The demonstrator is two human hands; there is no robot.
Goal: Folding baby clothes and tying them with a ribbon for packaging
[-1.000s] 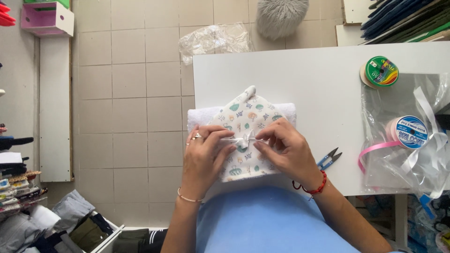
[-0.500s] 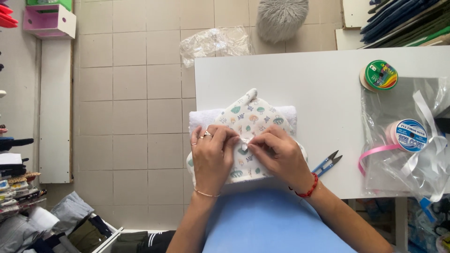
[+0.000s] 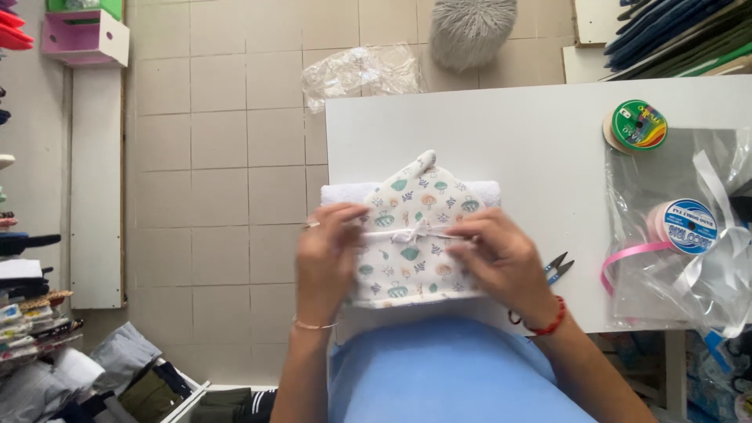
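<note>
A folded white towel bundle [image 3: 415, 235] with a leaf-and-shell print lies near the front left of the white table [image 3: 533, 149]. A thin white ribbon [image 3: 411, 233] crosses it, knotted at the middle. My left hand [image 3: 327, 258] pinches the ribbon's left end at the bundle's left side. My right hand [image 3: 505, 262], with a red bracelet at the wrist, pinches the right end and rests on the bundle's right side. The two ends are drawn apart and taut.
Small thread snips [image 3: 558, 266] lie just right of my right hand. A pink ribbon spool [image 3: 680, 227] sits on a clear plastic bag [image 3: 674, 258] at the right, a green spool [image 3: 638, 125] behind it. Crumpled plastic [image 3: 360, 70] lies past the table's far left corner.
Both hands have moved outward from the bundle's middle to its sides, drawing the ribbon ends apart; the knot at the centre now shows.
</note>
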